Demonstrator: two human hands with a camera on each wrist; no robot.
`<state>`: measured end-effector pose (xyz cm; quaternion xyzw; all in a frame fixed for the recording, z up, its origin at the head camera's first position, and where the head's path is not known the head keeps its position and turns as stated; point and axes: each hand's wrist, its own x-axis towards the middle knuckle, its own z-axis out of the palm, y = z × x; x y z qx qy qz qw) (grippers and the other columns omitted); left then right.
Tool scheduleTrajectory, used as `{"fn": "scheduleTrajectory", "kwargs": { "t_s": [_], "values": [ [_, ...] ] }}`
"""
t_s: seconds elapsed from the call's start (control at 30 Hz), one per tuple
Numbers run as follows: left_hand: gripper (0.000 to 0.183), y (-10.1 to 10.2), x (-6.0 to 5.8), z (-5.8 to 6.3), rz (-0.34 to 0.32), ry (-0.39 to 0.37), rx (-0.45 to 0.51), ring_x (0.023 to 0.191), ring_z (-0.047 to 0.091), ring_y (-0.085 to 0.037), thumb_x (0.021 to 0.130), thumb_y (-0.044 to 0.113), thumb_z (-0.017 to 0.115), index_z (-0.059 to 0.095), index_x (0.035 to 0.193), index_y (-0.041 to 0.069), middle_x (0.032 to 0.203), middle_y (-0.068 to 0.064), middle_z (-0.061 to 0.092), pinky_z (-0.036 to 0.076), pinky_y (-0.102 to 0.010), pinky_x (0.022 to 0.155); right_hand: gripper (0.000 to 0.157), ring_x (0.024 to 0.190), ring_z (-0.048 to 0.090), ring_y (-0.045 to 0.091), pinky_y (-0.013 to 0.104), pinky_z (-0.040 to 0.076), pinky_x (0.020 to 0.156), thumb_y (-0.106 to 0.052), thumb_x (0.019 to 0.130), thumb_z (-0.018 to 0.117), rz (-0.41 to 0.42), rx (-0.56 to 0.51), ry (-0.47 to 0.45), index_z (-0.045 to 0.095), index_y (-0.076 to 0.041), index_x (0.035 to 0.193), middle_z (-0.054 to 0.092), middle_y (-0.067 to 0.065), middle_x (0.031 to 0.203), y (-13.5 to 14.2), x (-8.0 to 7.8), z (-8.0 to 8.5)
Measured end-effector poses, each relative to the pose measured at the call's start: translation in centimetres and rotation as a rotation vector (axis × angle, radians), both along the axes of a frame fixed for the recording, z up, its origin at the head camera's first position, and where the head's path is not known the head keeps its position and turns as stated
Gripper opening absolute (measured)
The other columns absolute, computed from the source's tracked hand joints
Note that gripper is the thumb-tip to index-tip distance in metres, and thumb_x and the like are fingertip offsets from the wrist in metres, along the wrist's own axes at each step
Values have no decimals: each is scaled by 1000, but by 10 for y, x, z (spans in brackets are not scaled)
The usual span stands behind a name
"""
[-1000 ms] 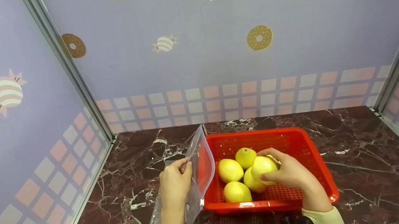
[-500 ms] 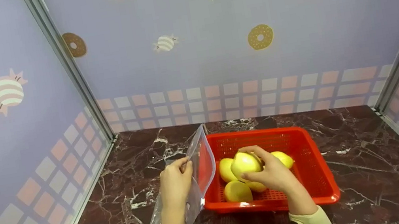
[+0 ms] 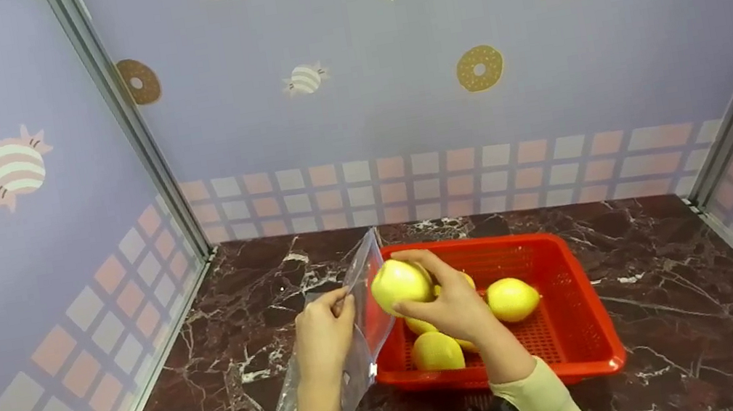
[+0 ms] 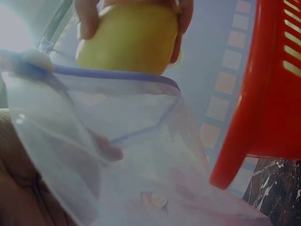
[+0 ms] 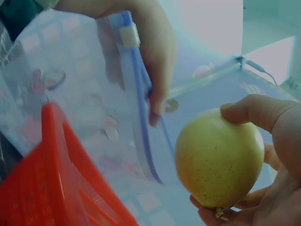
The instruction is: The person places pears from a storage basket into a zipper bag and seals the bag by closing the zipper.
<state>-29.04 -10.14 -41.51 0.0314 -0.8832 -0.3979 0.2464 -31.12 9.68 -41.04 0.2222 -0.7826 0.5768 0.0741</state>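
Note:
My left hand [image 3: 323,337] pinches one side of a clear zip bag [image 3: 361,364], whose mouth gapes toward the basket. A white slider [image 5: 129,36] sits at one end of the bag's zip in the right wrist view. My right hand [image 3: 454,302] holds a yellow pear [image 3: 397,285] between thumb and fingers, right at the bag's mouth. Speckled skin and a short stem show on this pear [image 5: 218,160] in the right wrist view. In the left wrist view the pear's lower edge overlaps the bag's purple zip [image 4: 117,75].
A red plastic basket [image 3: 583,296] stands to the right of the bag on the dark marbled table [image 3: 683,302]. Several yellow pears lie in it, one pear [image 3: 512,300] toward the right and another pear [image 3: 437,352] in front. Patterned walls [image 3: 396,112] enclose the table.
My right hand has lifted the pear from among the others and carried it left to the bag's mouth, uncovering a pear on the basket's right. My left hand and the bag have stayed put.

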Motion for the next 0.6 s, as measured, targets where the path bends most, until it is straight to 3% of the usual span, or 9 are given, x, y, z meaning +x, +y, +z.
{"fn": "scheduleTrajectory", "kwargs": {
  "t_s": [0.13,0.33,0.43,0.6],
  "values": [
    [19,0,0,0,6,-6,1,57,48,-14,91,13,72,81,107,5,64,-1,61,45,-33,56,61,110,65,31,40,57,87,-10,84,82,71,-92,0,58,-14,140,59,17,139,-18,-5,-1],
    [20,-2,0,1,29,-19,14,60,52,-16,93,14,69,80,108,6,68,-2,64,49,-35,61,61,114,63,30,39,56,91,-7,84,80,110,-146,-66,58,-14,141,57,18,141,-35,-11,-4],
    [21,-3,0,1,49,16,37,58,50,-16,93,11,68,80,108,4,66,-2,63,47,-34,60,60,108,65,28,40,57,88,-10,83,80,99,-81,-71,58,-16,139,59,17,138,-37,-12,-6],
    [20,-1,1,2,76,63,48,62,53,-18,93,11,68,80,106,3,68,-3,63,48,-35,61,58,98,63,25,40,55,83,-14,81,80,70,162,7,62,-18,135,66,14,129,-41,-12,-8]
  ]
}}
